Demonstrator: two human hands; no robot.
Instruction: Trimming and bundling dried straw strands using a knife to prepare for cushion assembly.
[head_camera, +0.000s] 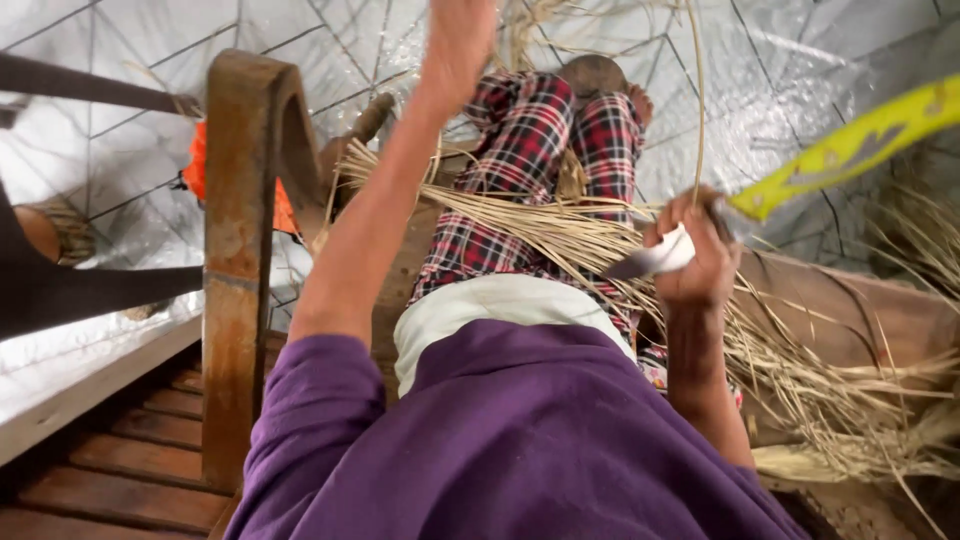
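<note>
Right hand (690, 255) closed in a fist around a knife (650, 260): pale blade pokes out left of the fist, pointing left and slightly down, and a yellow-green piece (850, 145) runs out of the fist up and right to the frame edge. Long axis lower left to upper right. Whether that piece is handle or sheath is hard to tell.

Left hand (455, 40) raised at the top edge, fingers cut off by the frame, so grip state can't be told. Thin dry straw strands (560, 225) fan across the lap under the knife and spill right into a loose pile (850, 400); single strands rise toward the left hand.

Person in purple top (520, 440), red plaid trousers (520, 150), legs stretched forward, a bare foot (640, 100) partly hidden by straw. Rusty brown wooden post (235, 250) stands left of the left arm, slatted wooden floor (130, 470) below it. Orange item (195, 160) behind the post, mostly hidden. Shiny silver sheeting (800, 70) in the background.
</note>
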